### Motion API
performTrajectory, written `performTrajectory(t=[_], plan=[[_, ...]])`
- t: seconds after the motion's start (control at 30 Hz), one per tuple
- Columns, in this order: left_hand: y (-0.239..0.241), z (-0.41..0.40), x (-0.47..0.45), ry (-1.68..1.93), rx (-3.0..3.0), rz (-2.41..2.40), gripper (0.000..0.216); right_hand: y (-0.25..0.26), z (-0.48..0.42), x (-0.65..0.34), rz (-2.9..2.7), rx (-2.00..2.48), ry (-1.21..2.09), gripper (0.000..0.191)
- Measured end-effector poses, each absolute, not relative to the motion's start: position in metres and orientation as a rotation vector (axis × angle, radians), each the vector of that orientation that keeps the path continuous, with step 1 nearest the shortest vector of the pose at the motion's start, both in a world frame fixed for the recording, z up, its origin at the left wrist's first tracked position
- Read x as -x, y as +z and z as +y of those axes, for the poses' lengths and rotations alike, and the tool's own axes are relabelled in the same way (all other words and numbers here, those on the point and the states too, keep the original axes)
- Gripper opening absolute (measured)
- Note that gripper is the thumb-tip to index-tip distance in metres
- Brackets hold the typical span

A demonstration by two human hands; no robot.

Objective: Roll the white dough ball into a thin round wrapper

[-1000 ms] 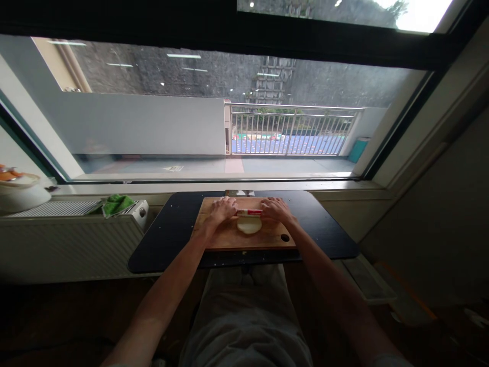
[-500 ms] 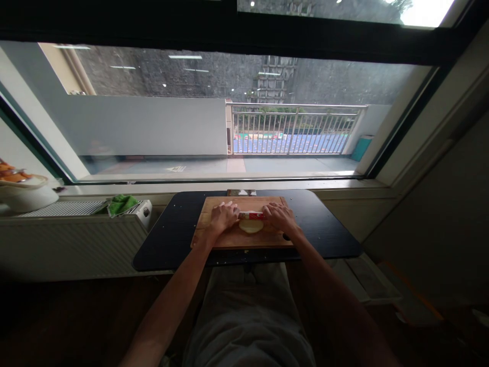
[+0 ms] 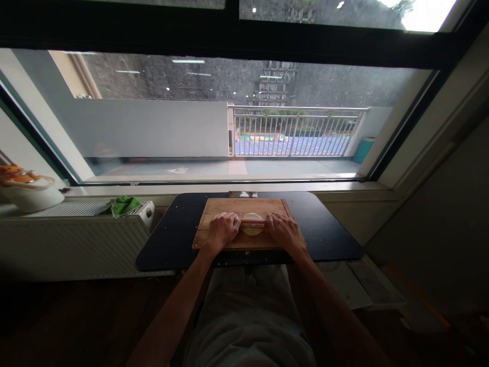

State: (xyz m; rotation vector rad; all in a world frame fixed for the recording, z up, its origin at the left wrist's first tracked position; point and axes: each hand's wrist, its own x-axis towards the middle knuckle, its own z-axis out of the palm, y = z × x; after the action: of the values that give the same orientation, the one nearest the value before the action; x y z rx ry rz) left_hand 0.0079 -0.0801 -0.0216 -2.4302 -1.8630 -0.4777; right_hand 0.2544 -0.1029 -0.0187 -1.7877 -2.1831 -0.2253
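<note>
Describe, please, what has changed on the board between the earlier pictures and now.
The roller moved toward the person, from the dough's far edge to across its middle. The left hand and right hand moved with it, one at each end; neither let go. The dough stayed on the board, and the board on the table.

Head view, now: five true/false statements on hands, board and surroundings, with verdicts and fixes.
1. The left hand and right hand both grip the red-and-white roller. True.
2. The roller stands upright. False: it lies across the pale disc.
3. The disc is on the wooden board. True.
4. The radiator has a green cloth on it. True.
5. The board lies on the windowsill. False: it lies on the black table.
</note>
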Motion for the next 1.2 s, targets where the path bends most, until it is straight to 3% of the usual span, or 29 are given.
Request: performTrajectory(t=[0.53, 1.2], plan=[[-0.046, -0.106, -0.009, -0.659, 2.415, -1.82, 0.049, -0.044, -0.121, -0.251, -2.021, 1.759, -0.3, 0.05], [-0.022, -0.042, -0.019, -0.52, 2.36, -1.937, 0.056, -0.035, -0.044, -0.264, -2.296, 1.801, -0.362, 0.055]])
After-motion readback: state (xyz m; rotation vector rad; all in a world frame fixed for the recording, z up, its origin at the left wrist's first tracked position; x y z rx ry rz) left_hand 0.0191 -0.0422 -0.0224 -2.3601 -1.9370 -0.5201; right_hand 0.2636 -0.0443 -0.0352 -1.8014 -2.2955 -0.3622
